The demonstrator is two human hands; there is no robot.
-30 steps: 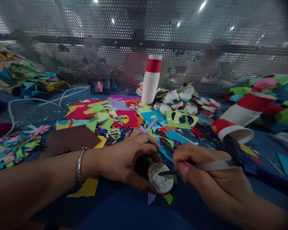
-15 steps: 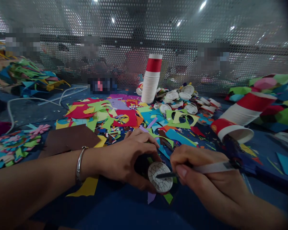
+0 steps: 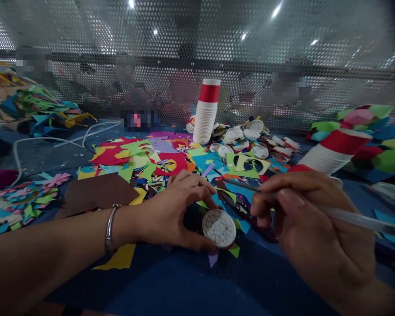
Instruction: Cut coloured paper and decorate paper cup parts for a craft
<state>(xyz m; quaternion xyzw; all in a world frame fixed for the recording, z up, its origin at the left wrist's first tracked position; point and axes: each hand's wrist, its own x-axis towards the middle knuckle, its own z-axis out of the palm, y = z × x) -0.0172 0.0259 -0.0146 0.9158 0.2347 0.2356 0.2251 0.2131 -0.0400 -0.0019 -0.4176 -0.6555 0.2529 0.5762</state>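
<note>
My left hand (image 3: 184, 206), with a silver bangle at the wrist, curls its thumb and fingers round the cut-off bottom of a paper cup (image 3: 219, 228). Its round white face points up and bears a web of thin dark lines. To the right, my right hand (image 3: 316, 224) is raised and closed on a pen (image 3: 345, 215) with a clear barrel. The pen's dark tip points left and away from me, apart from the cup bottom. Small green and purple paper scraps lie beside the cup bottom.
Coloured paper scraps (image 3: 171, 162) cover the middle of the blue table. A tall stack of paper cups (image 3: 204, 116) stands behind them, near a heap of cup bottoms (image 3: 237, 134). Another cup stack (image 3: 329, 151) leans at right. Brown paper (image 3: 95, 193) lies left, beyond my forearm.
My right hand has lifted the pen off the cup bottom and moved it up and to the right. My left hand keeps hold of the cup bottom, which sits slightly higher in view.
</note>
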